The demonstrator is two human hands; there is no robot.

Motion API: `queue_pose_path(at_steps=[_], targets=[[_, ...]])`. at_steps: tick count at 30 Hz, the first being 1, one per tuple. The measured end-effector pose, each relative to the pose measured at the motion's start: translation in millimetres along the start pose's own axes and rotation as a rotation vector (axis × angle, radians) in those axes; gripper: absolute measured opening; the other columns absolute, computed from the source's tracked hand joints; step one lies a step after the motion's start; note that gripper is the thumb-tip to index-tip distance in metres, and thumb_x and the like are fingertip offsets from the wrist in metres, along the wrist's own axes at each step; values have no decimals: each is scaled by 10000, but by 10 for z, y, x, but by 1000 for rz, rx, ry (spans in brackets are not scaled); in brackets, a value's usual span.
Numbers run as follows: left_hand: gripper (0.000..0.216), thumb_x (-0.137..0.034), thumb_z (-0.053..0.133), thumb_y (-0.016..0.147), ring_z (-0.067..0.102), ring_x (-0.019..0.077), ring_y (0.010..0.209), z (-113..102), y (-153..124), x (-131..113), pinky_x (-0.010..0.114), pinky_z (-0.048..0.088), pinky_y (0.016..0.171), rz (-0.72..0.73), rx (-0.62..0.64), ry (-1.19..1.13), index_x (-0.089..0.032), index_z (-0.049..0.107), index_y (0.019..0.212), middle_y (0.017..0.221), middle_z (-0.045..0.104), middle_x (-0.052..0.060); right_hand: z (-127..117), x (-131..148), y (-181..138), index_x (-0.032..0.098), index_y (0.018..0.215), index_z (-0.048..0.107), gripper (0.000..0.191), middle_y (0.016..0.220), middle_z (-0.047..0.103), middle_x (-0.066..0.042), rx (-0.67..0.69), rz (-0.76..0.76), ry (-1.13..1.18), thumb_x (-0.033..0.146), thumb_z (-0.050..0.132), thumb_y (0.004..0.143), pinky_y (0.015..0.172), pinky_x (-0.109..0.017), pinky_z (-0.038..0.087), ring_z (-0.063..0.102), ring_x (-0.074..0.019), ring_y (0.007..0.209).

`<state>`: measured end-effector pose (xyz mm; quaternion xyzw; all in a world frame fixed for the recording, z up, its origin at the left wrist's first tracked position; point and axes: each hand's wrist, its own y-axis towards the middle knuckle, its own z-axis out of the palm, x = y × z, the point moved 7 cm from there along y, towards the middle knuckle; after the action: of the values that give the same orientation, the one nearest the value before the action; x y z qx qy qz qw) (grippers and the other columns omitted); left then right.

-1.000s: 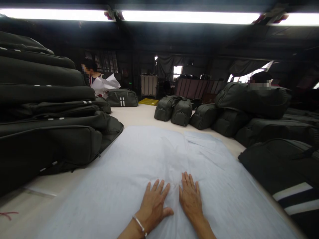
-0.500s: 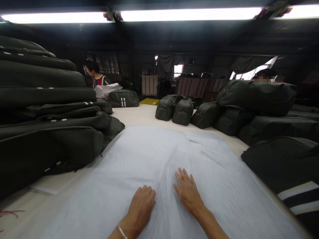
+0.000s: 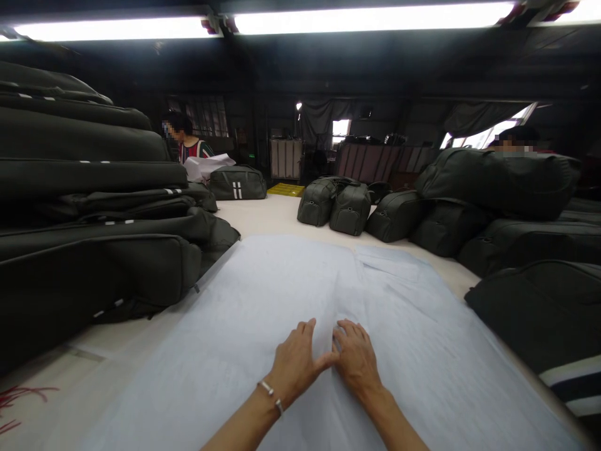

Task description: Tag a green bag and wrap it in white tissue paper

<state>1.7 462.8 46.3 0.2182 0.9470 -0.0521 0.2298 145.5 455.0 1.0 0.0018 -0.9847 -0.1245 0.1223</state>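
Thin white sheets (image 3: 272,294), perhaps paper or plastic film, are spread over the table in front of me, and a raised crease runs between my hands. My left hand (image 3: 297,363), with a silver bangle at the wrist, rests on the sheet. Its thumb is stretched towards the other hand and its fingers are apart. Close beside it, my right hand (image 3: 357,360) has its fingers curled at the crease, closed on the white sheet. Its fingertips are partly hidden.
Dark green bags (image 3: 94,181) are piled high on the left. More dark duffel bags (image 3: 498,188) line the right side, and several stand further back. Red threads (image 3: 23,398) lie at the near left. A person (image 3: 192,147) is at the far left, and another person (image 3: 516,141) is behind the right bags.
My left hand has moved right and forward, and its closed fingers have spread. My right hand's fingers, stretched out before, have curled at the crease. The hands are now closer together.
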Motion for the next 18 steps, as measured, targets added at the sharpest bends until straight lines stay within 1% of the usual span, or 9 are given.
queue_pose_path(at_steps=[1, 2, 4, 6, 8, 11, 14, 16, 18], targets=[[668, -545, 561, 828, 545, 276, 1150, 48, 103, -41, 363, 476, 903, -17, -33, -37, -175, 422, 1366, 1285, 555, 126, 31, -3, 16, 193, 975, 701, 311, 1251, 616, -106, -68, -42, 9, 239, 400, 915, 1131, -444, 256, 471, -245, 1267], [605, -514, 587, 811, 556, 273, 1122, 92, 198, -76, 353, 476, 886, -31, -72, -76, -183, 482, 1307, 1239, 580, 112, 75, -13, 23, 170, 971, 693, 333, 1263, 608, -113, -129, -80, 18, 210, 366, 919, 1132, -419, 270, 451, -234, 1288], [374, -386, 628, 782, 583, 257, 1035, 158, 348, -115, 328, 466, 844, -45, -146, -168, -210, 600, 1111, 1095, 634, 72, 179, -45, 18, 118, 1120, 642, 371, 1347, 548, -132, -205, -126, 20, 204, 334, 931, 1136, -403, 280, 380, -225, 1348], [148, -259, 607, 778, 603, 224, 923, 179, 441, -85, 305, 447, 806, -60, -202, -264, -221, 631, 919, 948, 651, 36, 269, -69, 19, 102, 1317, 515, 435, 1445, 449, -126, -194, -120, -10, 251, 341, 947, 1148, -430, 258, 304, -230, 1394], [75, -219, 548, 812, 600, 188, 788, 134, 480, 22, 285, 433, 750, -101, -253, -343, -220, 616, 845, 805, 631, 6, 319, -64, 33, 144, 1419, 405, 494, 1509, 353, -97, -111, -85, -52, 310, 358, 956, 1158, -466, 218, 244, -243, 1420], [166, -269, 444, 884, 546, 155, 627, -32, 458, 238, 253, 417, 645, -208, -363, -461, -201, 583, 944, 644, 530, -37, 314, -24, 60, 232, 1457, 348, 514, 1546, 270, -51, 15, -31, -86, 342, 359, 955, 1166, -482, 170, 192, -243, 1435], [250, -300, 416, 895, 521, 144, 599, -158, 403, 313, 231, 413, 609, -268, -464, -572, -171, 535, 1072, 616, 464, -63, 298, -2, 81, 270, 1455, 348, 507, 1555, 244, -30, 79, 1, -93, 340, 353, 953, 1169, -481, 145, 159, -235, 1442], [275, -279, 457, 869, 526, 142, 589, -133, 400, 227, 228, 404, 606, -249, -446, -581, -186, 532, 1117, 605, 472, -72, 296, -4, 83, 266, 1456, 345, 507, 1554, 245, -36, 89, 7, -96, 345, 350, 955, 1169, -490, 142, 151, -238, 1444], [326, -249, 485, 852, 558, 149, 598, -17, 434, 78, 234, 395, 606, -211, -349, -493, -217, 531, 1174, 607, 525, -66, 291, -6, 70, 247, 1455, 348, 503, 1550, 255, -50, 86, -5, -98, 329, 342, 959, 1166, -492, 156, 158, -245, 1442]])
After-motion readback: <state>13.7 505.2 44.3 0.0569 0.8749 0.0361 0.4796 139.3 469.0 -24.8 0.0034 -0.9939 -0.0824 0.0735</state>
